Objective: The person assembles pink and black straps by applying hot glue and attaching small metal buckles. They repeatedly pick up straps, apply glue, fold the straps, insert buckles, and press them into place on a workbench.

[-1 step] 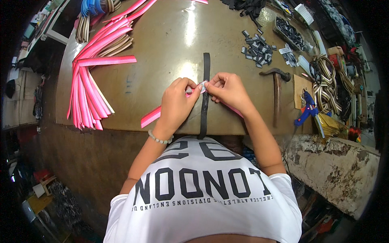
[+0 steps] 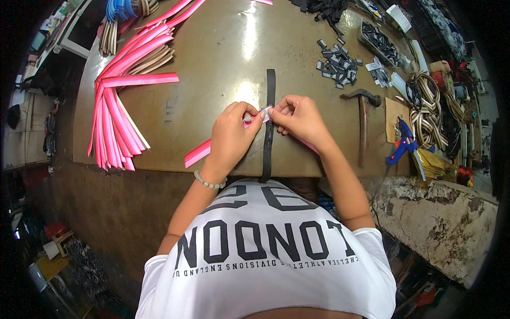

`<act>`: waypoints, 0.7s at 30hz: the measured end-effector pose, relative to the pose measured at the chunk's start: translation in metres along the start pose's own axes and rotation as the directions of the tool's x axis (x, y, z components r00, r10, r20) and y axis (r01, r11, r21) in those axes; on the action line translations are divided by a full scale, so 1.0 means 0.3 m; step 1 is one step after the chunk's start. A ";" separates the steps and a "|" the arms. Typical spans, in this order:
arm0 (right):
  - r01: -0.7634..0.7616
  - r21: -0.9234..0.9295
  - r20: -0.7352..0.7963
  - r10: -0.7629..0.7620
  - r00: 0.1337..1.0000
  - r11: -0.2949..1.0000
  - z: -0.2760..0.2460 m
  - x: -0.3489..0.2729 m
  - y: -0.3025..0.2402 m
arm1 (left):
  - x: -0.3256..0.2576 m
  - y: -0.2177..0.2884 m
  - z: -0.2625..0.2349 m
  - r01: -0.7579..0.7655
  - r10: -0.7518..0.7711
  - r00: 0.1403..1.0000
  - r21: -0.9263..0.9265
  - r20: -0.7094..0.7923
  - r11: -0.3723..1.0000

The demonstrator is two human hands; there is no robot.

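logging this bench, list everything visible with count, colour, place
black strap: one, black, centre
pink webbing ends: two, pink, flanking black strap
small piece: one, whitish, by black strap
pink webbing strips: many, pink, left
blue strips: several, blue, upper left
small labels: many, black, upper right
hammer: one, brown, right
glue gun: one, blue, right
coiled straps: several, beige-brown, far right
table: one, brown, beneath
shirt: one, white, below
bracelet: one, pale, left wrist
left hand: one, bare, centre-left
right hand: one, bare, centre-right

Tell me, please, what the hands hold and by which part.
The left hand and right hand pinch a small whitish piece, apparently by opposite sides.
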State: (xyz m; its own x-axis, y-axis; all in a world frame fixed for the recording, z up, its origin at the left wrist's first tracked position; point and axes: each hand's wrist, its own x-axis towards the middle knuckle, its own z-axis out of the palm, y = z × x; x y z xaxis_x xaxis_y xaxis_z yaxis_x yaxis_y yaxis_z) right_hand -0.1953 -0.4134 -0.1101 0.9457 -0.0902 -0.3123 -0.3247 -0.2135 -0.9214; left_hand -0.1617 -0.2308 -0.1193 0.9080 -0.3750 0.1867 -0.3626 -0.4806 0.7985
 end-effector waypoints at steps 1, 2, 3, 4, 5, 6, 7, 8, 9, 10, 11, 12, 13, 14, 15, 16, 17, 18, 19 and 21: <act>0.054 -0.010 -0.027 -0.054 0.998 0.999 0.005 0.001 0.005 | 0.001 -0.002 0.002 -0.014 0.014 1.000 -0.014 -0.005 1.000; 0.025 -0.042 -0.019 -0.026 0.999 0.999 0.007 0.002 0.007 | 0.002 -0.002 0.004 -0.012 0.012 1.000 -0.003 -0.001 1.000; 0.041 -0.061 -0.027 -0.043 0.999 0.997 0.010 0.004 0.007 | 0.002 -0.003 0.005 -0.011 0.011 1.000 0.008 0.003 1.000; 0.036 -0.095 -0.040 -0.040 0.998 0.995 0.009 0.004 0.001 | 0.001 -0.003 0.007 -0.009 0.009 1.000 0.020 0.006 1.000; 0.057 -0.090 -0.032 -0.060 0.998 0.994 0.007 0.004 -0.008 | 0.000 -0.002 0.008 -0.017 0.017 1.000 0.019 0.002 1.000; 0.058 -0.099 -0.029 -0.061 0.998 0.993 0.005 0.000 -0.020 | -0.001 -0.002 0.008 -0.026 0.026 1.000 0.019 -0.003 0.999; 0.064 -0.093 0.002 -0.064 0.998 0.994 -0.002 -0.008 -0.037 | -0.002 -0.001 0.009 -0.027 0.027 1.000 0.018 -0.001 0.999; 0.047 -0.110 -0.015 -0.049 0.999 0.993 -0.009 -0.022 -0.054 | -0.004 -0.001 0.009 -0.043 0.043 0.999 0.021 -0.005 0.999; 0.036 -0.111 -0.003 -0.037 0.999 0.993 -0.020 -0.043 -0.073 | -0.005 -0.001 0.010 -0.050 0.050 0.999 0.022 -0.003 0.998; -0.012 -0.131 -0.013 0.011 1.000 0.991 -0.030 -0.065 -0.090 | -0.006 -0.001 0.010 -0.052 0.052 0.999 0.024 -0.006 0.998; -0.028 -0.183 0.062 0.040 0.997 0.983 -0.034 -0.093 -0.103 | -0.007 0.000 0.013 -0.058 0.059 0.998 0.024 -0.016 0.998; -0.085 -0.251 0.111 0.116 0.987 0.964 -0.034 -0.127 -0.108 | -0.011 0.002 0.015 -0.052 0.053 0.998 0.027 -0.025 0.998; -0.206 -0.366 0.123 0.267 0.956 0.907 -0.026 -0.155 -0.111 | -0.015 0.004 0.017 -0.045 0.046 0.999 0.031 -0.024 0.998; -0.168 -0.277 0.159 0.217 0.963 0.946 -0.012 -0.176 -0.107 | -0.018 0.006 0.018 -0.038 0.039 0.999 0.035 -0.020 0.999; -0.189 -0.242 0.161 0.232 0.959 0.952 0.005 -0.188 -0.098 | -0.019 0.007 0.020 -0.036 0.037 0.999 0.036 -0.018 0.999; -0.197 -0.163 0.207 0.229 0.951 0.967 0.023 -0.196 -0.086 | -0.020 0.008 0.022 -0.027 0.028 1.000 0.033 -0.008 0.999; -0.173 -0.168 0.186 0.204 0.961 0.970 0.037 -0.198 -0.072 | -0.021 0.009 0.023 -0.039 0.039 0.999 0.042 -0.014 0.998; -0.094 -0.285 0.129 0.135 0.982 0.954 0.048 -0.195 -0.058 | -0.021 0.009 0.023 -0.043 0.044 0.999 0.052 -0.014 0.998; 0.023 -0.352 0.120 0.021 0.992 0.936 0.059 -0.192 -0.044 | -0.021 0.009 0.021 -0.049 0.051 0.998 0.061 -0.023 0.997; 0.223 -0.450 0.103 -0.198 0.975 0.865 0.070 -0.185 -0.025 | -0.021 0.009 0.020 -0.038 0.039 0.999 0.054 -0.014 0.998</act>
State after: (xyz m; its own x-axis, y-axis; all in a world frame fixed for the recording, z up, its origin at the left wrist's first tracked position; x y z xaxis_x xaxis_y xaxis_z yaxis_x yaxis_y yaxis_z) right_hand -0.2450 -0.3865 -0.0907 0.9878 0.0544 -0.1460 -0.0773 -0.6425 -0.7623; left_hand -0.1697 -0.2343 -0.1218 0.8960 -0.3821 0.2261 -0.4081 -0.5081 0.7585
